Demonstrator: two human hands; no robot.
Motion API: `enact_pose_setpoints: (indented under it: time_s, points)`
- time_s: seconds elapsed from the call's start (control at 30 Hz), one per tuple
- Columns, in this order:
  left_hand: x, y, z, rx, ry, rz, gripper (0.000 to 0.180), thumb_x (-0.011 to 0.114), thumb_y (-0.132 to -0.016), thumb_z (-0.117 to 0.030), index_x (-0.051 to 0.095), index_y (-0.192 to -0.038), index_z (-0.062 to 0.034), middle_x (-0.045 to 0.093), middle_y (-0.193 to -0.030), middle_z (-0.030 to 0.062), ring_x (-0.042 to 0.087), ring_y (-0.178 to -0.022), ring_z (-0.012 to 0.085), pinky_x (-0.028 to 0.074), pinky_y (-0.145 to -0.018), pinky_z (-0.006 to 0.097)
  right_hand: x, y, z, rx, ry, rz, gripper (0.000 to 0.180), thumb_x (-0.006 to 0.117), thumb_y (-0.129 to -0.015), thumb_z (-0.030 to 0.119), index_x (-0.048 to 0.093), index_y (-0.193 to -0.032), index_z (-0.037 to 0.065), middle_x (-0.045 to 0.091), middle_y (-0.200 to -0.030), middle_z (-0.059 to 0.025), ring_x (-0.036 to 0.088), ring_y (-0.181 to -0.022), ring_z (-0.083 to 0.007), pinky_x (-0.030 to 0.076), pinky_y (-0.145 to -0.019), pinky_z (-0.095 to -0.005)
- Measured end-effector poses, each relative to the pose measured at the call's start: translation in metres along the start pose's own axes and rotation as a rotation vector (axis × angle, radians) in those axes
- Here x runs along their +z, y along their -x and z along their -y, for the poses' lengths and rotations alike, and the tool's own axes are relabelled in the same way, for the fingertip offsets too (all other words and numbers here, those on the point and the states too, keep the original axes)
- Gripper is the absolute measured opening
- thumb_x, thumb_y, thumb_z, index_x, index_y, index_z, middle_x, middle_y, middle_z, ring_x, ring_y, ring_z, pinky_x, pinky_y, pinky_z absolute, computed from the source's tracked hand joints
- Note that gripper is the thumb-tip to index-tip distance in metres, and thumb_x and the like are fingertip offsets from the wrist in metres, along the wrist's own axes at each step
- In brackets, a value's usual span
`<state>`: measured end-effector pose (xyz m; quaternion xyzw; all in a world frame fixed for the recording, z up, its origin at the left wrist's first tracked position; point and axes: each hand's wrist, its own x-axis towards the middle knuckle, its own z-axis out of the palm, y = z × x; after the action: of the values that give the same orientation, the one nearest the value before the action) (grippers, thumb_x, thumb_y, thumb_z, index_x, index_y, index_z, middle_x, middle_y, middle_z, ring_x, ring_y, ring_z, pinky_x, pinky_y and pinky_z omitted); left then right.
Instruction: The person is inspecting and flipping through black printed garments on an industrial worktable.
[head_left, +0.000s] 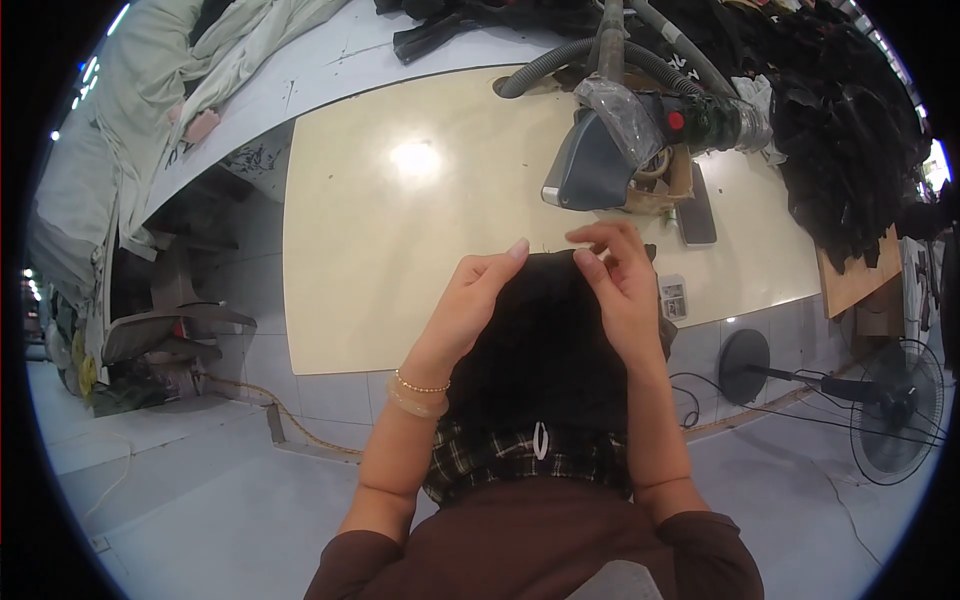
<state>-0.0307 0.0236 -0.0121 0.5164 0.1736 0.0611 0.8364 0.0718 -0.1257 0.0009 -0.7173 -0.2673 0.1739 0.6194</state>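
A piece of black cloth point(548, 340) hangs over my lap, its upper edge drawn up between my two hands above the table's near side. My left hand point(478, 290) pinches the left end of that edge, thumb pointing up and right. At the right end my right hand point(622, 285) has its thumb on the cloth, with the index finger bent and lifted over the edge; the other fingers are partly hidden. A short dark strand, perhaps loose thread, stands up from the edge between the hands.
A cream tabletop point(360, 230) lies ahead, carrying a blue-grey machine head point(588, 165) with grey hoses, a cardboard box point(680, 180), a dark flat phone-like slab point(698, 215) and a small clear case point(673, 297). Black garments point(850, 150) pile at right, above a fan point(897, 405). A chair point(170, 325) stands left.
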Motion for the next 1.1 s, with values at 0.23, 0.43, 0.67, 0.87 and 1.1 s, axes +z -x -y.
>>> enact_pose_setpoints:
  time_s: [0.23,0.43,0.67,0.87,1.1]
  points:
    - [0.007,-0.007,0.010,0.127,-0.260,-0.112,0.048,0.050,-0.101,-0.035,0.062,-0.068,-0.0006,0.045,-0.061,-0.0105,0.035,-0.058,0.0004,0.027,-0.049,0.022,0.014,0.008,0.005,-0.400,0.387,-0.141,0.016,0.076,-0.074,0.011,0.070,-0.088,0.005,0.061,-0.092,-0.0046,0.053,-0.091,-0.0231,0.044,-0.080,-0.0332]
    - [0.014,-0.010,0.009,0.028,-0.215,-0.161,0.051,0.051,-0.100,-0.036,0.053,-0.061,-0.0030,0.035,-0.057,-0.0107,0.028,-0.054,0.0012,0.020,-0.045,0.025,0.013,0.005,-0.010,-0.209,-0.199,-0.115,0.016,0.071,-0.081,0.007,0.064,-0.094,0.001,0.061,-0.093,-0.0054,0.053,-0.083,-0.0177,0.044,-0.076,-0.0291]
    - [0.016,-0.009,-0.010,-0.071,0.020,-0.152,0.041,0.051,-0.099,-0.033,0.067,-0.080,-0.0003,0.060,-0.072,-0.0024,0.053,-0.070,0.0039,0.043,-0.064,0.020,0.004,0.003,-0.014,-0.017,-0.148,0.075,0.022,0.072,-0.080,0.004,0.064,-0.099,-0.001,0.067,-0.096,-0.0056,0.062,-0.091,-0.0119,0.046,-0.080,-0.0233]
    - [0.011,-0.009,-0.013,0.211,-0.182,-0.117,0.019,0.066,-0.089,-0.016,0.065,-0.098,0.0007,0.062,-0.090,0.0030,0.055,-0.082,0.0053,0.049,-0.073,0.024,0.004,-0.002,-0.009,0.013,-0.171,-0.135,0.009,0.069,-0.082,-0.002,0.065,-0.090,-0.003,0.066,-0.081,-0.0018,0.057,-0.075,-0.0052,0.045,-0.070,-0.0193]
    - [0.016,-0.018,-0.003,0.618,-0.523,-0.193,0.022,0.073,-0.076,0.002,0.065,-0.097,0.0023,0.063,-0.090,0.0087,0.064,-0.081,0.0167,0.051,-0.072,0.025,0.021,-0.012,-0.005,-0.077,-0.215,-0.220,0.008,0.071,-0.081,0.000,0.065,-0.086,-0.003,0.067,-0.080,-0.0027,0.056,-0.074,-0.0057,0.045,-0.070,-0.0196]
